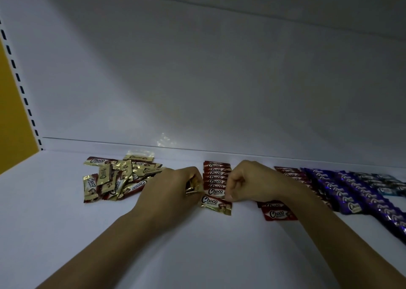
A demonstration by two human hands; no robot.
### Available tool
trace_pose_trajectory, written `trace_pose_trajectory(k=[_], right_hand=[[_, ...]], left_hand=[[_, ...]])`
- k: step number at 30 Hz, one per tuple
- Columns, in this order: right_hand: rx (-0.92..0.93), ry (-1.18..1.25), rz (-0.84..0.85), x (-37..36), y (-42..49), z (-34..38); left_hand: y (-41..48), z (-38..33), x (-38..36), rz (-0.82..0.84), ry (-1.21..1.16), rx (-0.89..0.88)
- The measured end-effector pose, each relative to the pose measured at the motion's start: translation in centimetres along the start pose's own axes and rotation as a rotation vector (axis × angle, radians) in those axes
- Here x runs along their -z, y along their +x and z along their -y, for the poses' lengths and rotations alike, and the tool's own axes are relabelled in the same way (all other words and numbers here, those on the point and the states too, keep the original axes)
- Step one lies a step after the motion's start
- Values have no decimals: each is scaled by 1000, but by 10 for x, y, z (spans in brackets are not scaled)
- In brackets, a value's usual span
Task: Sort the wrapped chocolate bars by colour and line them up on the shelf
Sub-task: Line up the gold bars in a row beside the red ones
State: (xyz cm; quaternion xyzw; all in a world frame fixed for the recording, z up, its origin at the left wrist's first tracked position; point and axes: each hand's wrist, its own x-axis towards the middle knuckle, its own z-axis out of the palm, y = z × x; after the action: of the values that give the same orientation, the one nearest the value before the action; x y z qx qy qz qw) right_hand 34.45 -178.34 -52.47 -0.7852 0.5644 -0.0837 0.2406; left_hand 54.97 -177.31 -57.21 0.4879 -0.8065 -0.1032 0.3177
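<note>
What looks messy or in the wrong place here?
A gold bar sits at the front end of the red row, pinched by the right hand: wrong colour there. At left, the gold pile lies jumbled, not lined up.

White shelf, smooth painted metal by its look, with a soft matt sheen; back wall in the same smooth white finish, a faint glint just above the shelf's back edge; yellow side panel at the left edge, flat and matt; gold bars heaped near the back left corner, crinkled shiny foil; red bars mid-shelf, glossy film; purple bars toward the right edge, glossy with bright glints; left hand grips a creased gold wrapper; right hand pinches a glossy gold-edged bar.
</note>
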Motion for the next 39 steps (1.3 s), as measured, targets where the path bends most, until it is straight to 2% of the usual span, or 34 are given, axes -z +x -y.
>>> trace_pose_trajectory(k=[8,15,20,28,34,39], right_hand=[[43,-6,22,1,-1,7],[-11,-141,-48,-4,3,4],[-3,-226,-104,-5,3,5],[14,-317,-147,-8,4,5],[-3,-271,-138,-6,3,6],[-38,-232,-59,0,-1,9]], left_hand=[[3,-2,-8,-87,-96,32],[2,-7,-19,-111,234,-60],[6,-5,-22,-76,307,-55],[5,-6,-22,-90,252,-47],[6,-2,-21,-87,242,-63],[5,-3,-22,-108,209,-67]])
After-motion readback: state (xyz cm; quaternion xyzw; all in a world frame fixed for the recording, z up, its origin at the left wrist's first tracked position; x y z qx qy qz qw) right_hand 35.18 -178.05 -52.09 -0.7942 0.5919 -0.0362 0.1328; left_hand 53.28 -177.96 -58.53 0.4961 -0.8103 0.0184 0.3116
